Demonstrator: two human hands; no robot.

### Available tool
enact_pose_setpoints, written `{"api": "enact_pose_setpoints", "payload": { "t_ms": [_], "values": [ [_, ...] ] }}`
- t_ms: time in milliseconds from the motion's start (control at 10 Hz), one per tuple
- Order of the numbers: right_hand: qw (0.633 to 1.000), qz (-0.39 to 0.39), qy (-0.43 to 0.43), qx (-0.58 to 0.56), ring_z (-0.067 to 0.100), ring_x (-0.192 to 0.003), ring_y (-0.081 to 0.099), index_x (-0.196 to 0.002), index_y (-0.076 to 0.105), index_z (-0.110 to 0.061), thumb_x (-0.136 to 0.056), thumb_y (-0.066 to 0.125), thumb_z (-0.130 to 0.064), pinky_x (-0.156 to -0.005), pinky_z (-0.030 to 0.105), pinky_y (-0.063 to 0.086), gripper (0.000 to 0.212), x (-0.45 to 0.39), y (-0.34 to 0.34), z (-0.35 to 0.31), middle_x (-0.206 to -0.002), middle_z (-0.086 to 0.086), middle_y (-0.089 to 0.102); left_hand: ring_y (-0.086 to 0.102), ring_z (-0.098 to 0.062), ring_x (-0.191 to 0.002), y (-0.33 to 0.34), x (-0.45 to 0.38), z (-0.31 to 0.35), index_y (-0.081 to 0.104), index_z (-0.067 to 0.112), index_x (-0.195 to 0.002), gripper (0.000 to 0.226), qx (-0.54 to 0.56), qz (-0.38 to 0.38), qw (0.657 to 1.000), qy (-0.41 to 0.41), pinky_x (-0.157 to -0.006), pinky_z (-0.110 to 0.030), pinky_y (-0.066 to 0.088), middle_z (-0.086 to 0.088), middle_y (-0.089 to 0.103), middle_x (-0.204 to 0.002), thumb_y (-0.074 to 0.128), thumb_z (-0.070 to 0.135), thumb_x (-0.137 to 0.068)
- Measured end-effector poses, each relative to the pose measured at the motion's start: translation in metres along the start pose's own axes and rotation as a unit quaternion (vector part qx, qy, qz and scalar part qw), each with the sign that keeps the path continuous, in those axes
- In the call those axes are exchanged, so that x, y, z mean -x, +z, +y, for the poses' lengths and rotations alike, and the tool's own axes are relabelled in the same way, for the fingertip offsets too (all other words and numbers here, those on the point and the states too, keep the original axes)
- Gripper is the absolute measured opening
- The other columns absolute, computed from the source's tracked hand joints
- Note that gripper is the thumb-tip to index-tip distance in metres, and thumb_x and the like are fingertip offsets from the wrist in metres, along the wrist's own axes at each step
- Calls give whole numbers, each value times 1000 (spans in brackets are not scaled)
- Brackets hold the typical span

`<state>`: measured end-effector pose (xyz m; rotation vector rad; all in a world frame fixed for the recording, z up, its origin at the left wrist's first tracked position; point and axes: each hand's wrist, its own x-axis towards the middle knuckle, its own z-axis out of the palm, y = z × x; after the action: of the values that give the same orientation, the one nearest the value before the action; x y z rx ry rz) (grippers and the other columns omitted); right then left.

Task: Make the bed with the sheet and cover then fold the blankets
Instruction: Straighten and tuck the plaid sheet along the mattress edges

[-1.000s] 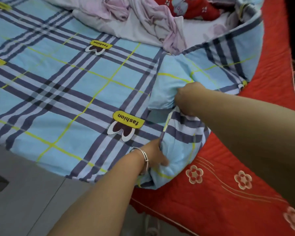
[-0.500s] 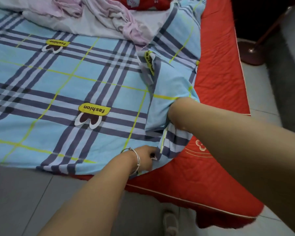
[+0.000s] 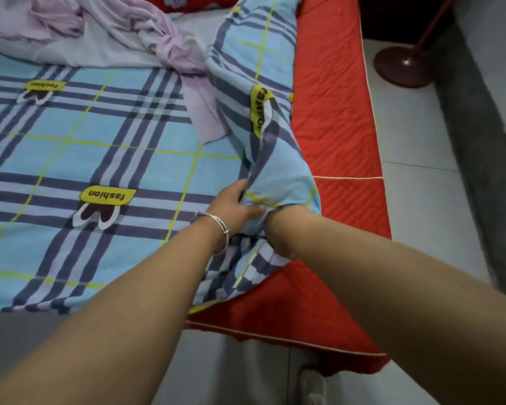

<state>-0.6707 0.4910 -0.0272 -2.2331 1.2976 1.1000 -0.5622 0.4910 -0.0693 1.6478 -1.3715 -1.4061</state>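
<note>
A light blue plaid cover (image 3: 123,159) with yellow "fashion" labels lies spread over the bed. Its right part is bunched into a raised fold (image 3: 263,118) running up the bed. My left hand (image 3: 234,206), with a silver bracelet on the wrist, grips the outside of that fold near the bed's corner. My right hand is pushed inside the cover; only the wrist (image 3: 287,226) shows, so its fingers are hidden. A red quilted blanket (image 3: 333,118) lies beneath the cover and shows along the right side and the near corner.
A crumpled pale pink and white sheet (image 3: 135,39) is heaped at the top of the bed. A dark red round stand base (image 3: 403,65) stands on the grey tiled floor (image 3: 421,200) to the right. A white shoe (image 3: 313,384) shows at the bottom.
My left hand has moved up from the cover's bottom edge to grip the fold beside my right wrist. The bunched fold now rises further up the bed. The camera shifted right.
</note>
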Motion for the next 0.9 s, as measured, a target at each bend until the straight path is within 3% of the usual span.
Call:
{"api": "enact_pose_setpoints", "payload": {
  "t_ms": [100, 200, 300, 400, 500, 600, 700, 800, 900],
  "values": [
    [998, -58, -20, -27, 19, -85, 48, -124, 60, -12, -94, 54, -22, -59, 26, 38, 33, -3, 9, 9, -125, 6, 61, 55, -29, -115, 11, -5, 12, 49, 7, -129, 55, -53, 6, 999, 10, -95, -33, 42, -17, 60, -124, 56, -14, -79],
    [991, -124, -47, -24, 15, -50, 49, -80, 62, -9, -95, 49, -12, -42, 15, 43, 20, 12, 8, 25, -82, 3, 56, 54, -31, -117, 25, -11, 12, 54, 4, -126, 46, -121, -1, 992, -19, -85, -25, 39, -19, 61, -123, 54, -10, -82],
    [954, -133, -34, -268, 19, -47, 56, -87, 60, 0, -92, 48, -2, -44, 22, 48, 13, 12, 1, 53, -78, 10, 58, 57, -34, -114, 34, -14, 15, 59, -1, -116, 34, -174, -16, 984, -46, -83, -29, 42, -23, 63, -117, 56, -6, -83],
    [901, -39, -39, -430, 15, -37, 59, -91, 61, 0, -89, 45, 2, -43, 19, 49, 16, 18, -12, 71, -75, 15, 61, 56, -35, -116, 42, -17, 16, 57, -2, -118, 35, -210, -37, 975, -64, -91, -35, 44, -22, 62, -119, 58, -5, -83],
    [891, 217, 6, -398, 29, -70, 68, -85, 66, -3, -88, 47, -11, -61, 28, 52, 21, 27, -12, 73, -88, 20, 67, 57, -26, -110, 51, -16, 20, 57, -4, -119, 35, -222, -65, 970, -68, -83, -26, 41, -16, 62, -116, 56, -7, -85],
    [859, 439, 103, -244, 31, -110, 50, -113, 54, -11, -86, 52, -28, -75, 35, 34, 32, 27, -6, 70, -118, 11, 56, 58, -29, -113, 60, -15, 23, 58, 0, -118, 33, -270, -110, 954, -69, -92, -30, 44, -16, 63, -119, 57, -1, -85],
    [842, 409, 165, -310, 35, -121, 38, -142, 25, -18, -85, 61, -29, -84, 48, 43, 68, 12, 1, 85, -145, 11, 27, 59, -27, -110, 77, -12, 26, 59, 3, -116, 32, -310, -149, 937, -57, -91, -26, 45, -13, 65, -115, 58, 2, -84],
    [865, 343, 174, -322, 43, -108, 56, -148, 17, -21, -94, 41, -8, -81, 47, 48, 60, 3, 22, 99, -136, 23, 31, 58, -17, -98, 94, -8, 26, 62, 0, -111, 30, -308, -211, 927, -39, -87, -24, 44, -7, 63, -102, 57, -4, -82],
    [888, 283, 194, -305, 44, -111, 55, -150, 12, -16, -95, 34, -4, -88, 50, 49, 62, 4, 46, 118, -133, 27, 34, 55, -14, -93, 115, -10, 26, 65, 7, -103, 26, -325, -270, 906, -35, -89, -28, 48, -1, 60, -96, 59, -3, -80]
  ]
}}
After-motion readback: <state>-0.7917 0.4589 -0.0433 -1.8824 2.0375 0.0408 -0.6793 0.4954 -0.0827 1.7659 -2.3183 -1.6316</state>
